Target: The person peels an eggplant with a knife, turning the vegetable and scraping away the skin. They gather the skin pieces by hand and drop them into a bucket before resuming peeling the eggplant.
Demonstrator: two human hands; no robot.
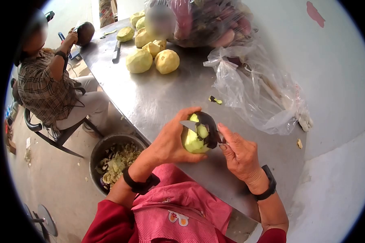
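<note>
Over the metal table's near edge, my left hand (172,137) is wrapped round the left side of a dark eggplant (194,139). Pale green flesh shows on its left part, while dark skin covers the right and top. My right hand (241,152) is closed at the eggplant's right side, gripping a knife (187,124) whose handle is mostly hidden. The blade tip sticks out on the left, across the pale flesh, with a loose flap of peel beside it. A small peel scrap (215,99) lies on the table beyond.
Several peeled eggplants (139,61) and another knife (116,52) lie on the metal table (174,91). Plastic bags (251,89) stand at the back right. A basin (94,162) of peelings is on the floor, left. A seated co-worker (48,81) holds a dark eggplant (85,34).
</note>
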